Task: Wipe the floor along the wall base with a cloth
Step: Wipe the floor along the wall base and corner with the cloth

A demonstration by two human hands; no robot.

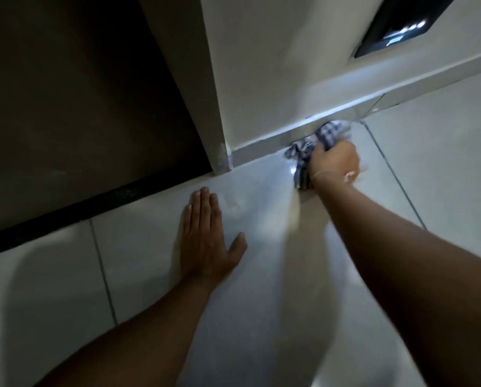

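A blue-and-white checked cloth [316, 145] is bunched in my right hand [334, 163], which presses it onto the pale tiled floor [261, 275] right against the grey skirting [264, 145] at the wall base. Part of the cloth trails out to the left of the fist and under the wrist. My left hand [207, 237] lies flat on the floor tiles, palm down, fingers together and thumb apart, about a forearm's length left of and nearer than the cloth.
The white wall [275, 65] ends in a corner [224, 160] beside a dark doorway [80, 107] with a black threshold strip [66, 216]. A dark panel [401, 23] is set in the wall at upper right. Grout lines [395, 177] cross the floor.
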